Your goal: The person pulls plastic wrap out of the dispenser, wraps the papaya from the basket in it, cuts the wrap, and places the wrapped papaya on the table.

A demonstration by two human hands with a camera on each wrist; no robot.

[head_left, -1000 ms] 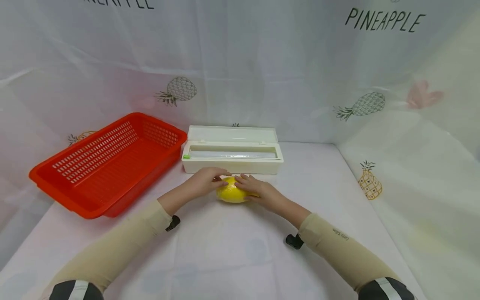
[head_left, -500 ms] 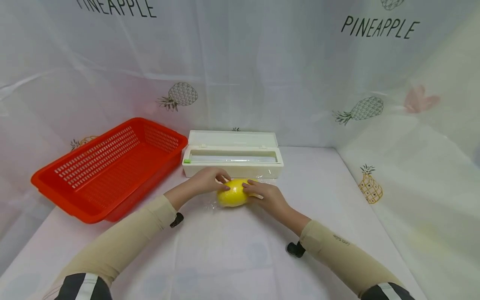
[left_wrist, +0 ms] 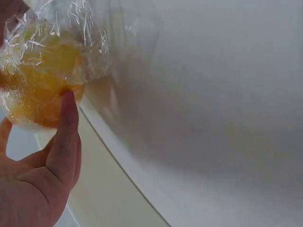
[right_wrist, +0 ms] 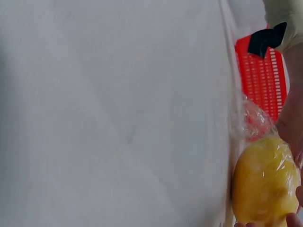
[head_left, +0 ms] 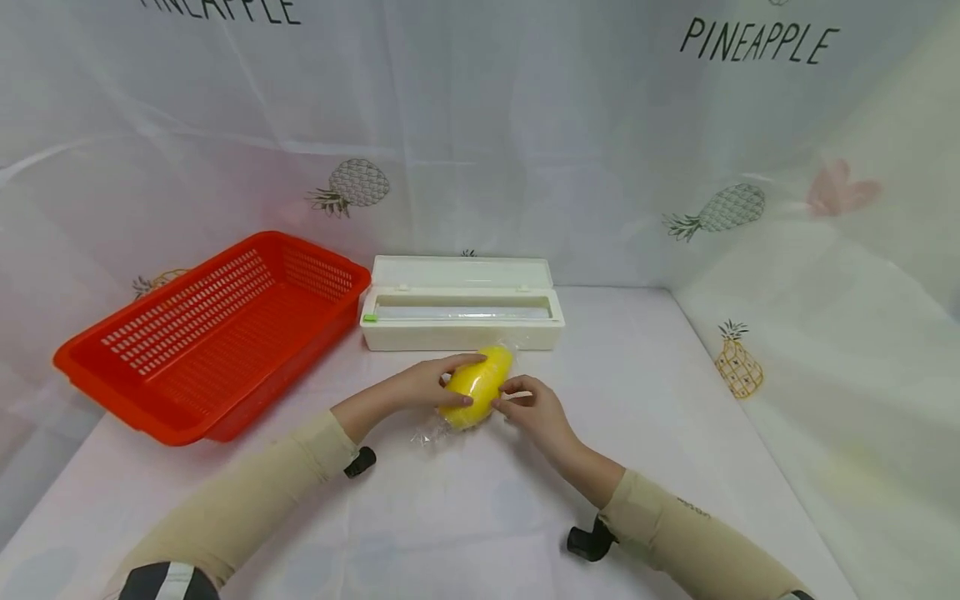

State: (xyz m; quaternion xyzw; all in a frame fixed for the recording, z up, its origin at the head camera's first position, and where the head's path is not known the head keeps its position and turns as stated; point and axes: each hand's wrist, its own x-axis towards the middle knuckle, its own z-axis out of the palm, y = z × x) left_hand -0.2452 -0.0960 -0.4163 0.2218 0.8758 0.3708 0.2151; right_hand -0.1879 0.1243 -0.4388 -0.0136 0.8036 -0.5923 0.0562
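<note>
While the fruit (head_left: 478,383) sits tilted between the two hands, the left hand (head_left: 423,383) has it clasped, thumb on the near side and fingertips across the far side. Against its opposite flank, the right hand (head_left: 542,415) has thumb and forefinger drawn close together; I cannot tell whether film lies between them. Clear film (head_left: 431,433) covers the fruit, with a crinkled tail spilling out below the left thumb and a thinner edge past the far end.

The step looks like wrapping: the left hold should be firm but light, since pressing hard could tear the film. The right fingertips would do best to pull the film taut before smoothing it down, then fold in the tail. Beyond both hands stands the box (head_left: 461,337), lid up; past the left forearm is the basket (head_left: 309,361).
</note>
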